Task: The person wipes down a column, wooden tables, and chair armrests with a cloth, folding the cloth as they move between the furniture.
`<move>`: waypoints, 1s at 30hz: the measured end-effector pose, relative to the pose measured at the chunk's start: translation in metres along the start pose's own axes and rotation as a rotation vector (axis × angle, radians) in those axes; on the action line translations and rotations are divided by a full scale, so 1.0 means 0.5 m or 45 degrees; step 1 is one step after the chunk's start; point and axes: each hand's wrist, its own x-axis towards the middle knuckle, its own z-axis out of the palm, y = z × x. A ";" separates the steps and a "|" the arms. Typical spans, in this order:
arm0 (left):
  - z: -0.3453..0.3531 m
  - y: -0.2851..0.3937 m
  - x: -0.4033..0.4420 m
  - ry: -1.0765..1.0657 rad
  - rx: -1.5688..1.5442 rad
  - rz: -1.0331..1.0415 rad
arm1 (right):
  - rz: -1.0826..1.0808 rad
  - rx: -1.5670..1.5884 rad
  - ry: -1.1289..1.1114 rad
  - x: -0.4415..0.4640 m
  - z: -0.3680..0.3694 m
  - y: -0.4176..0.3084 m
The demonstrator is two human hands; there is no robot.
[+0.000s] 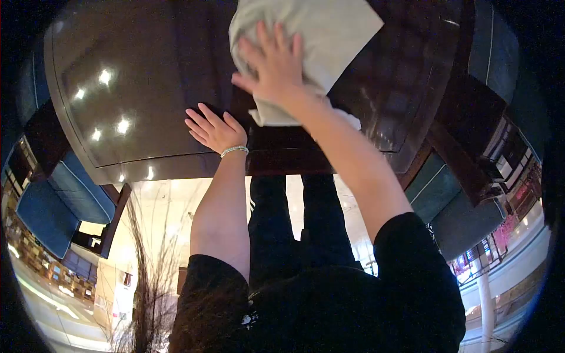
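Note:
A pale grey-white cloth (335,41) lies partly bunched on the dark glossy table (159,53), its flat corner pointing right. My right hand (273,67) rests on top of the cloth with fingers spread, palm down. Left of the cloth and apart from it, my left hand (218,128) lies flat near the table's front edge, holding nothing. A beaded bracelet (234,150) circles the left wrist. The part of the cloth under my right palm is hidden.
Blue upholstered chairs stand at both sides, one at the left (50,203) and one at the right (468,226). Bright lamp reflections shine on the tabletop's left part. Strands of hair hang at the lower left.

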 end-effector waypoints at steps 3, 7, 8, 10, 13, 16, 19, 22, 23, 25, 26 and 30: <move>-0.003 0.000 -0.007 -0.019 -0.001 0.003 | -0.075 0.136 -0.186 -0.130 -0.018 -0.028; -0.007 0.001 -0.001 -0.028 0.007 -0.010 | -0.015 0.057 -0.446 -0.305 -0.100 0.058; -0.005 0.002 0.002 -0.031 -0.002 -0.014 | 0.056 0.117 -0.436 -0.337 -0.123 0.109; -0.004 -0.001 0.002 -0.044 -0.002 -0.036 | 0.204 -0.375 -0.715 -0.362 -0.177 0.183; -0.007 -0.003 0.000 -0.068 -0.030 -0.045 | 0.472 -0.581 -0.290 -0.384 -0.193 0.353; -0.009 -0.002 0.000 -0.095 -0.030 -0.045 | 0.668 -0.592 0.117 -0.297 -0.157 0.429; -0.008 -0.001 0.002 -0.090 -0.043 -0.025 | 1.134 -0.569 0.280 -0.202 -0.145 0.409; -0.013 0.000 0.004 -0.105 -0.057 -0.028 | 1.122 -0.568 0.306 -0.138 -0.126 0.408; -0.013 -0.001 0.002 -0.103 -0.055 -0.035 | 0.979 -0.578 0.335 -0.109 -0.117 0.415; -0.008 -0.002 0.003 -0.083 -0.053 -0.024 | 0.834 -0.607 0.390 -0.030 -0.099 0.402; -0.006 -0.002 0.002 -0.083 -0.048 -0.024 | 0.529 -0.549 0.462 0.006 -0.082 0.419; -0.008 0.000 -0.001 -0.066 -0.038 -0.012 | 0.433 -0.633 -0.130 0.158 -0.057 0.196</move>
